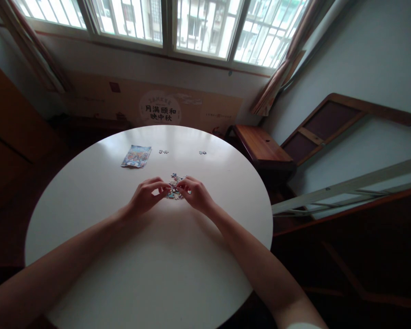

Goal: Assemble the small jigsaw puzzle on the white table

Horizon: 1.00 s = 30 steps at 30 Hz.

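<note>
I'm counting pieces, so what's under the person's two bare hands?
Between the bare left hand and bare right hand, multicoloured jigsaw pieces show in a pile on the round white table. Whatever the hands cover can't be seen.

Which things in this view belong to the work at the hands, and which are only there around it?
Part of the work:
left hand and right hand
jigsaw pieces between them
left far piece group
right far piece group
printed packet, probably

Only around:
wooden bench
printed banner
right curtain
</note>
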Motion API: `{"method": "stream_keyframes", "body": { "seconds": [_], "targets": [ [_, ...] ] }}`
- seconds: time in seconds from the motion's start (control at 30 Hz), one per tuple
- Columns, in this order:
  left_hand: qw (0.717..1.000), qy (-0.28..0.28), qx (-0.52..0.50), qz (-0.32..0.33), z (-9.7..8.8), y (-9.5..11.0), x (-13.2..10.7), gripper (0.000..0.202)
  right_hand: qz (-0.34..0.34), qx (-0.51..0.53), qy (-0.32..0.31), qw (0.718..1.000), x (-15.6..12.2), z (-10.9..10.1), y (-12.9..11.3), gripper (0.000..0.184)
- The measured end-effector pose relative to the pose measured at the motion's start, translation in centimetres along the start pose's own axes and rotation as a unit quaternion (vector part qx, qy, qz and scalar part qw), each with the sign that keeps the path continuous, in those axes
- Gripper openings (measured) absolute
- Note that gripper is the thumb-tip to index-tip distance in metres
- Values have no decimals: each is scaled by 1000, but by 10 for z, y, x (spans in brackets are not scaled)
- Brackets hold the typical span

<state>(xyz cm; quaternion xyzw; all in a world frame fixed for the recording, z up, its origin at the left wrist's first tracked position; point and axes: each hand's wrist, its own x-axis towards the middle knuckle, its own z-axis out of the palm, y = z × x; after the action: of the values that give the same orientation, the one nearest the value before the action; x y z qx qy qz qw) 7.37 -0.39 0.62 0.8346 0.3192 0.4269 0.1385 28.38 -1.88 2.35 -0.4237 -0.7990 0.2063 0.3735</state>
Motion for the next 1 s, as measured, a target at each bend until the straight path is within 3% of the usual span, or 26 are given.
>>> {"method": "stream_keyframes", "body": {
  "seconds": [1.0],
  "targets": [
    [1000,-11,-28,-6,0,1,0,11,-8,3,-20,1000,1,0,0,5]
  ]
}}
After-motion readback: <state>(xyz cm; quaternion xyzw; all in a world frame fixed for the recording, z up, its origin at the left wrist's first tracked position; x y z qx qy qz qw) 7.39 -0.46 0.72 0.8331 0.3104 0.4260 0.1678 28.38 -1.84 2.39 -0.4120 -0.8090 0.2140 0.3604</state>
